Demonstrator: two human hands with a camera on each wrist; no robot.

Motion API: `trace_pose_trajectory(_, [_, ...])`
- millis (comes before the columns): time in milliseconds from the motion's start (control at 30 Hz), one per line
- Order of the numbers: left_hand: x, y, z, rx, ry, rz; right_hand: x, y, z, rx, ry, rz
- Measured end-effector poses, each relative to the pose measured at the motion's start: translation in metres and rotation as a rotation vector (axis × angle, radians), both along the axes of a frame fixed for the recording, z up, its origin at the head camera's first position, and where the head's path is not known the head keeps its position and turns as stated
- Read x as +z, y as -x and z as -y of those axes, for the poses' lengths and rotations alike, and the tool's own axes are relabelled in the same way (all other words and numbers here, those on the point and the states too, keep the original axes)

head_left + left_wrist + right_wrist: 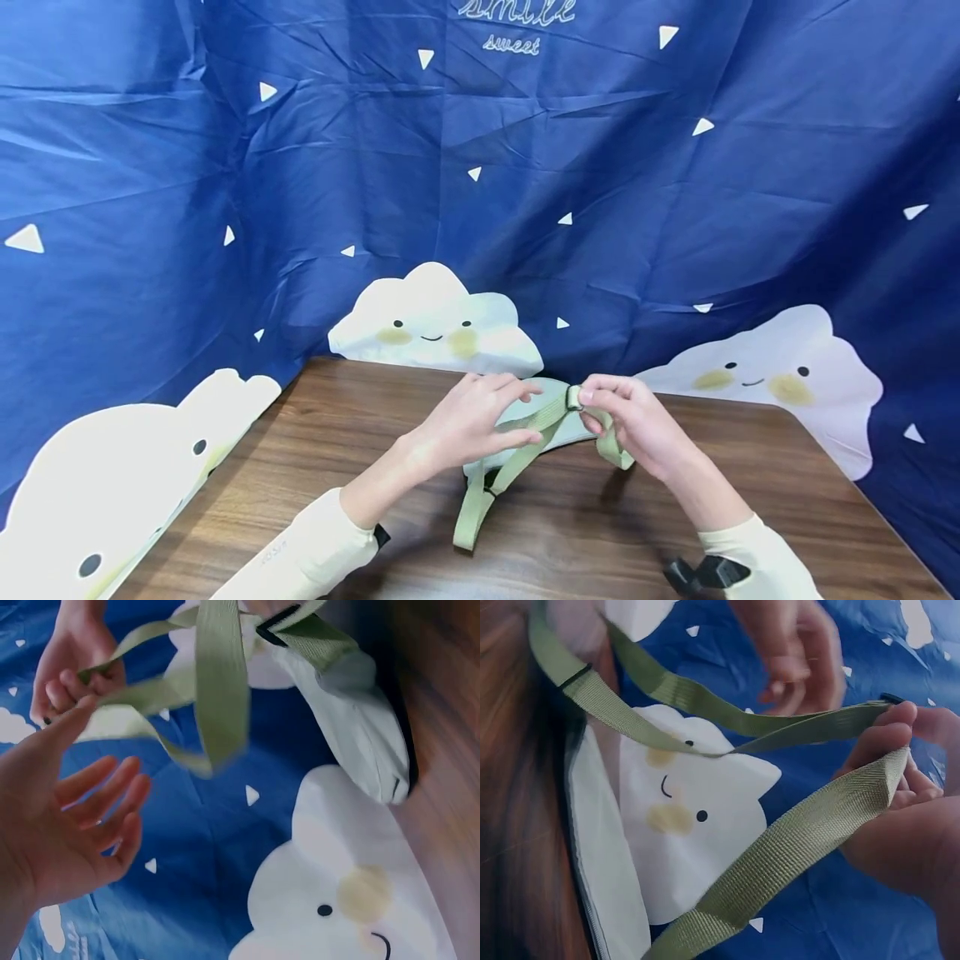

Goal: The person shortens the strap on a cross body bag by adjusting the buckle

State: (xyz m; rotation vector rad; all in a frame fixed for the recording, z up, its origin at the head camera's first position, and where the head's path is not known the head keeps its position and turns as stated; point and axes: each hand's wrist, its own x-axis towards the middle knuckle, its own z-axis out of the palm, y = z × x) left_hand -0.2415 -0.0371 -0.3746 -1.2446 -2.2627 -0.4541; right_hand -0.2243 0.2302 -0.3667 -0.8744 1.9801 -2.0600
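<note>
A pale mint bag with light green webbing straps lies toward the far side of the table. My right hand pinches a strap between thumb and fingers, right beside a dark adjuster buckle, and holds it raised above the bag. From there a strap end loops down past the right hand. My left hand is spread with relaxed fingers on the strap's left side, its thumb reaching along the webbing; the left wrist view shows nothing gripped in its palm. Another dark slider sits on the strap lower down.
The brown wooden table carries the bag and ends close behind it. A blue cloth with white clouds and triangles hangs around the back and sides. A strap loop hangs toward the table's front.
</note>
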Motion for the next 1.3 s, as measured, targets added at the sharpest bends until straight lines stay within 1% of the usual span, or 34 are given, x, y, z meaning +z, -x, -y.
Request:
trace_pose_trajectory(133, [-0.001, -0.007, -0.009, -0.091, -0.104, -0.007, -0.006, -0.002, 0.009, -0.051, -0.172, -0.087])
trace_pose_trajectory(200, [-0.001, -0.009, -0.013, -0.127, -0.14, -0.032, -0.008, -0.004, 0.011, -0.068, -0.227, -0.108])
trace_pose_trajectory(267, [-0.002, -0.01, -0.014, -0.147, -0.162, -0.061, -0.008, -0.005, 0.013, -0.071, -0.255, -0.116])
trace_pose_trajectory(367, [-0.003, -0.01, -0.014, -0.16, -0.182, -0.097, -0.008, -0.006, 0.014, -0.039, -0.268, -0.115])
trace_pose_trajectory(500, [-0.003, -0.009, -0.012, -0.17, -0.194, -0.1, -0.005, -0.007, 0.01, 0.038, -0.277, -0.102])
trace_pose_trajectory(600, [-0.001, -0.009, -0.011, -0.165, -0.192, -0.104, -0.003, -0.006, 0.003, 0.068, -0.296, -0.088])
trace_pose_trajectory(767, [0.002, -0.009, -0.01, -0.16, -0.189, -0.103, -0.002, -0.004, -0.007, 0.038, -0.343, -0.076])
trace_pose_trajectory(867, [0.002, -0.009, -0.009, -0.161, -0.185, -0.1, -0.002, -0.003, -0.009, 0.026, -0.349, -0.076])
trace_pose_trajectory(1000, [0.001, -0.009, -0.008, -0.155, -0.177, -0.09, -0.004, -0.003, -0.005, 0.038, -0.33, -0.085])
trace_pose_trajectory(1133, [0.001, -0.009, -0.009, -0.153, -0.174, -0.061, -0.006, -0.003, 0.0, 0.044, -0.304, -0.08])
trace_pose_trajectory(1300, [0.001, -0.011, -0.01, -0.172, -0.159, -0.038, -0.007, -0.005, 0.005, 0.053, -0.294, -0.07])
